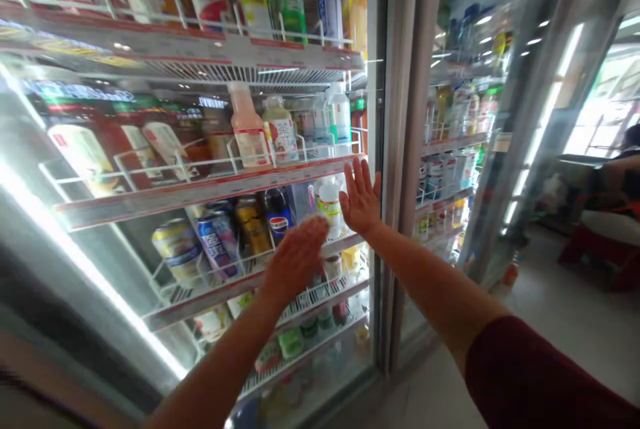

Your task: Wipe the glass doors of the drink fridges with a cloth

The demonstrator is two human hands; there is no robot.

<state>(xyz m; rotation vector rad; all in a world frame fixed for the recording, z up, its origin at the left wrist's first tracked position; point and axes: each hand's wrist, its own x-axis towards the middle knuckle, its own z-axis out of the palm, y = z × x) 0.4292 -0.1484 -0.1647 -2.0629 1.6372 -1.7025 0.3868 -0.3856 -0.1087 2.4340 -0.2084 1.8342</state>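
Note:
My right hand [361, 199] is raised with its fingers spread, in front of the glass door of a drinks fridge near the door's frame [395, 149]; whether the palm touches the glass I cannot tell. Lower and to the left, my left hand [299, 257] is blurred by motion, its fingers stretched up and to the right with nothing seen in them. Behind it on the shelf are a dark Pepsi bottle [278, 215] and a white and green bottle [330, 205]. A pink bottle [249, 132] stands on the shelf above.
Shelves with wire rails hold several bottles and cans, among them a blue can [219, 239] and a green bottle [290, 2]. A bright light strip [90, 265] runs along the left. Another glass-fronted fridge [457, 142] stands to the right, with a tiled floor [540, 322] beyond it.

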